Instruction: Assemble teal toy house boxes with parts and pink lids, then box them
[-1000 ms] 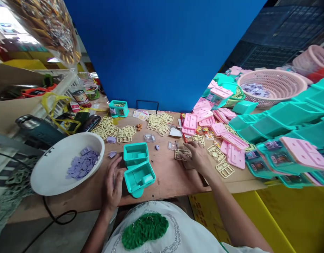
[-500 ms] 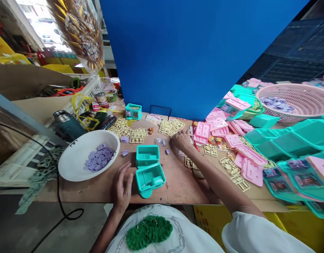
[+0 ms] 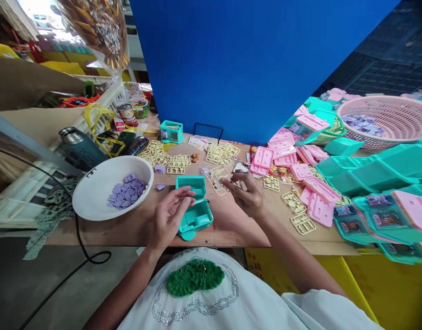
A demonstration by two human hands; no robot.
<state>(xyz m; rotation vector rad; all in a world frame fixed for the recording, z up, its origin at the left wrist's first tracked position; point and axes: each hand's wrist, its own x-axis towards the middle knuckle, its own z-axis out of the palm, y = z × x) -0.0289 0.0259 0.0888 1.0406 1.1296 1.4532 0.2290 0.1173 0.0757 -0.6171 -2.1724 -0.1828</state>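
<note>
My right hand (image 3: 247, 192) is raised over the middle of the table. Its thumb and fingers pinch the edge of a cream plastic sprue frame (image 3: 215, 185), which sticks out to the left. My left hand (image 3: 168, 215) hovers with fingers loosely extended and apart, holding nothing. It partly covers an opened teal plastic box (image 3: 196, 219), whose two hollow halves lie side by side, front to back, on the table. Just beyond the hands are more cream sprue frames (image 3: 179, 163), a small lilac piece (image 3: 160, 186) and some small brown pieces (image 3: 195, 157).
A white bowl (image 3: 80, 195) with lilac pieces stands at left, beside a dark flask (image 3: 82, 146). Pink panels (image 3: 264, 160), stacked teal boxes (image 3: 379, 178) and a pink basket (image 3: 396, 107) crowd the right. A blue board (image 3: 231, 68) rises behind the table.
My right hand has come back and lifted from the table with a sprue frame in its fingers. My left hand has risen from beside the teal box to over it.
</note>
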